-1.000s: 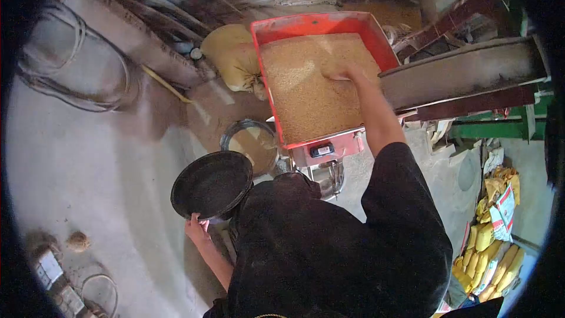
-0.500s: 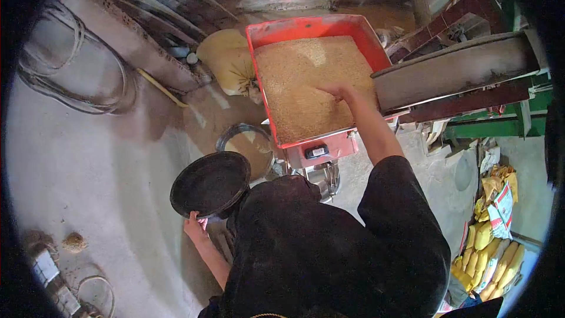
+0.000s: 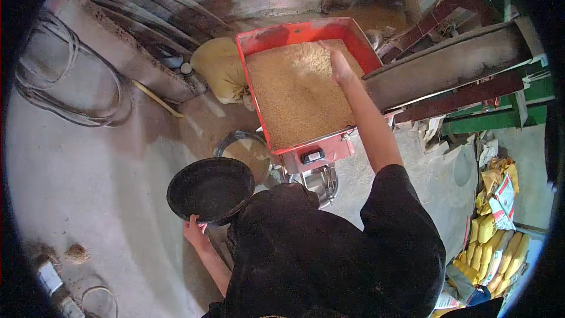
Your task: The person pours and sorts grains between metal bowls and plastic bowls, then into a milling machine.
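Observation:
My left hand point(image 3: 194, 232) grips the near rim of a round black basin point(image 3: 209, 188), which is tilted and looks bare inside. My right hand point(image 3: 340, 69) reaches over the tan grain point(image 3: 294, 94) that fills a red hopper point(image 3: 256, 41). Its fingers are stretched out toward the hopper's far side, near a paler, blurred patch of grain. Below the hopper's left corner a second round container point(image 3: 222, 141) with tan contents stands partly hidden behind the black basin.
A grey metal chute point(image 3: 453, 68) leans against the hopper's right side. A tied yellow sack point(image 3: 216, 68) stands to its left. Coiled hose point(image 3: 70, 88) lies at the far left. Yellow bags point(image 3: 491, 253) are piled at the lower right.
My right hand has moved from the middle of the grain toward the hopper's far side, and the grain there is disturbed. My left hand still holds the basin.

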Tool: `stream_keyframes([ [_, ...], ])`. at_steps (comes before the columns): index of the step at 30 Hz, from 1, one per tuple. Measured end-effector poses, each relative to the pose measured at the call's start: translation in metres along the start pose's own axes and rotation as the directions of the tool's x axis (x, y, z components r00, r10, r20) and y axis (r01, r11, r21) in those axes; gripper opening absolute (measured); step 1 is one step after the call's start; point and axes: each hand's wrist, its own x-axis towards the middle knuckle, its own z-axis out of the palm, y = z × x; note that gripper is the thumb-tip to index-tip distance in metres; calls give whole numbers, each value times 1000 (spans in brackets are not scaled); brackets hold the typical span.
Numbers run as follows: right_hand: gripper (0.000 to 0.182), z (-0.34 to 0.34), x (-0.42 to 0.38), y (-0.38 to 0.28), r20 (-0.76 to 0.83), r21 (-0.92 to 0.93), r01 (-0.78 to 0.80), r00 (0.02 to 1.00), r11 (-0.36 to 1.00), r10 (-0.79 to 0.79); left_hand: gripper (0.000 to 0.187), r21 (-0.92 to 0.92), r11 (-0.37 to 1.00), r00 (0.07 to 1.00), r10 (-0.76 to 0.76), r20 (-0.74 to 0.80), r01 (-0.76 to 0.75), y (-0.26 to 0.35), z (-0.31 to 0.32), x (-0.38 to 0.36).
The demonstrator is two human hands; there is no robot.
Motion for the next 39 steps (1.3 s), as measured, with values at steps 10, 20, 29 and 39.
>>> stream_keyframes([
  [10, 14, -16, -15, 2, 1, -971, -134, 826, -198, -564, 27, 82, 997, 998, -8, 69, 2, 25, 8, 6],
  [20, 13, 27, -70, 39, 183, -929, -126, 660, -347, -728, 28, 90, 981, 958, 145, 247, -171, 54, 31, 24],
  [29, 30, 83, -123, 145, 234, -844, -264, 601, -467, -764, 27, 118, 964, 876, 162, 454, -240, 36, -7, 78],
  [39, 56, 117, -182, 215, 193, -831, -249, 708, -496, -679, 28, 408, 832, 798, 66, 599, -375, 21, -29, 76],
])
